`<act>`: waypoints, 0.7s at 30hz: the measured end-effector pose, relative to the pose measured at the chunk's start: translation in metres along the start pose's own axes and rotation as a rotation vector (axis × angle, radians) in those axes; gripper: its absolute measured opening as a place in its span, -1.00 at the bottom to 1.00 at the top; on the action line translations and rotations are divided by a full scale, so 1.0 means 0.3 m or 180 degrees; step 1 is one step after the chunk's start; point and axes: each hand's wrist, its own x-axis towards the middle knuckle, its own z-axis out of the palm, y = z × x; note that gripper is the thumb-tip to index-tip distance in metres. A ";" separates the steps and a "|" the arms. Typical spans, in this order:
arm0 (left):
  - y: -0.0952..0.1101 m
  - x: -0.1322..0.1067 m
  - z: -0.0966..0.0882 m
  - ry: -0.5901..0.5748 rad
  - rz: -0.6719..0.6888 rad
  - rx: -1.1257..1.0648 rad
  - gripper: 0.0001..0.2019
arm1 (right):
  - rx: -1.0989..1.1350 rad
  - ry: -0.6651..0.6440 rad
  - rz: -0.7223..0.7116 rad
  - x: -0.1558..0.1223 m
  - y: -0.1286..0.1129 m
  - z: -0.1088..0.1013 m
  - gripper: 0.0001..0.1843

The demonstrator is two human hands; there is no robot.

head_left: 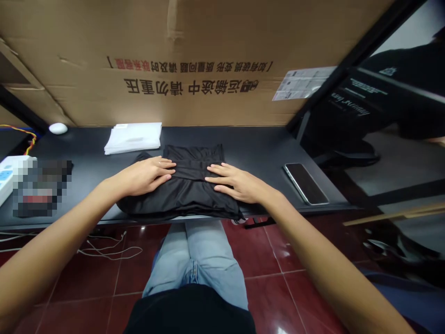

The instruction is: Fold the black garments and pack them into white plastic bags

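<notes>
Bare forearms [45, 250] are extended over a black desk [257, 148]; a folded black garment [181, 192], long axis running left to right, is pressed from above by the spread left hand [141, 176] and right hand [239, 184], about equally near.

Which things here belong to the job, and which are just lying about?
In use: black folded cloth garment pressed under the left hand and right hand.
Lying about: stack of flat white packets; black glass-fronted smartphone; white power strip; white oval mouse.
</notes>
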 end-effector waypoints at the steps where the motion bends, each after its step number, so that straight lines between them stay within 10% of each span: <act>1: -0.008 -0.011 -0.003 -0.0055 -0.0012 -0.0106 -0.48 | 0.0088 -0.0011 0.0033 -0.008 0.002 -0.005 -0.54; 9: 0.008 -0.167 -0.076 0.0092 -0.0074 -0.0334 -0.45 | 0.0587 0.1101 0.0506 -0.129 -0.020 -0.087 -0.70; 16: 0.051 -0.398 -0.063 0.0208 0.0057 -0.0118 -0.38 | 0.0590 0.0567 -0.0038 -0.227 -0.134 -0.079 -0.41; 21: 0.027 -0.460 -0.018 0.0352 0.0088 -0.0170 -0.68 | 0.0713 0.0654 0.0159 -0.237 -0.161 -0.022 -0.73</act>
